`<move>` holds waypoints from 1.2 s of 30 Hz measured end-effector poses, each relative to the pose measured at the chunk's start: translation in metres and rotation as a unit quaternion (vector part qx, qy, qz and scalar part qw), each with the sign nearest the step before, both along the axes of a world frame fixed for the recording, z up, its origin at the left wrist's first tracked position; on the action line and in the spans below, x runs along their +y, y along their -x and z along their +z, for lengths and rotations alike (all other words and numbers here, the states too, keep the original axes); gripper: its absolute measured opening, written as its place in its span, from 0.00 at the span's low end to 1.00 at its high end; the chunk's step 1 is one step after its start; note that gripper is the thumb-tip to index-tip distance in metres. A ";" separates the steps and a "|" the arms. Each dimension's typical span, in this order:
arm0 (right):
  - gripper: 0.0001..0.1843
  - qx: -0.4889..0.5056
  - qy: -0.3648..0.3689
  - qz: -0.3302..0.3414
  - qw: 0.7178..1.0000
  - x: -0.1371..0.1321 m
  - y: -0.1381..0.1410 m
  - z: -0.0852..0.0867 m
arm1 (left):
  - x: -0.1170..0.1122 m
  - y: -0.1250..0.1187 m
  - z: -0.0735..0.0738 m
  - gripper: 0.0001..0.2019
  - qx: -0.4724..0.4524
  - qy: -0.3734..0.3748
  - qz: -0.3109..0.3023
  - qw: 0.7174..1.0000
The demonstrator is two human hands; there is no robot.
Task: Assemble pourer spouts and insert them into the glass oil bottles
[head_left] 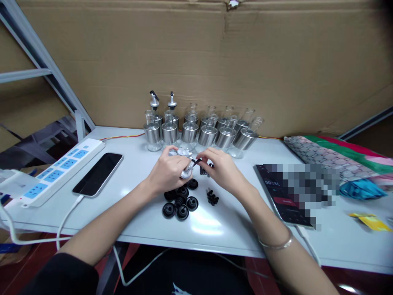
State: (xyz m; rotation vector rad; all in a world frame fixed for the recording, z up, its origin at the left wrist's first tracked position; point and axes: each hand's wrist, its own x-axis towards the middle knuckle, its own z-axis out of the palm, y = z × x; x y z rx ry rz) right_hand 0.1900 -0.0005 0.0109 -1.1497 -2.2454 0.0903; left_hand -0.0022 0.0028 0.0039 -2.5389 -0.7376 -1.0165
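Currently, the left hand (168, 170) has its grip closed around a silver pourer head (186, 172), over the table (227, 239) between the black stoppers (182, 212) and the steel-clad glass bottles (190, 133), while the right hand (222, 166) pinches a small black flap (197, 162) in a narrow grip. What matters is how these two meet: the flap lies just to the right of the pourer head, its long axis slanting up toward the right hand, with both hands about equally near; whether it is joined to the head is too small to tell.
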 end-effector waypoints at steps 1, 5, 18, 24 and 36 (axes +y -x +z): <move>0.05 0.006 -0.007 -0.005 1.000 0.001 -0.002 0.001 | 0.000 0.000 -0.001 0.06 0.006 0.003 0.004 1.000; 0.08 0.015 0.003 -0.038 0.999 0.006 -0.012 0.002 | 0.002 0.001 -0.004 0.02 0.000 0.020 0.011 1.000; 0.12 -0.112 0.199 -0.146 0.963 0.015 -0.058 -0.011 | -0.001 -0.003 -0.004 0.13 -0.048 0.028 -0.013 0.998; 0.13 -0.092 0.142 -0.087 0.982 0.023 -0.071 -0.030 | 0.001 -0.002 -0.007 0.16 -0.031 0.036 -0.005 0.999; 0.10 -0.105 0.160 -0.197 0.962 0.009 -0.048 0.005 | 0.000 -0.004 -0.004 0.17 -0.058 0.038 -0.038 0.997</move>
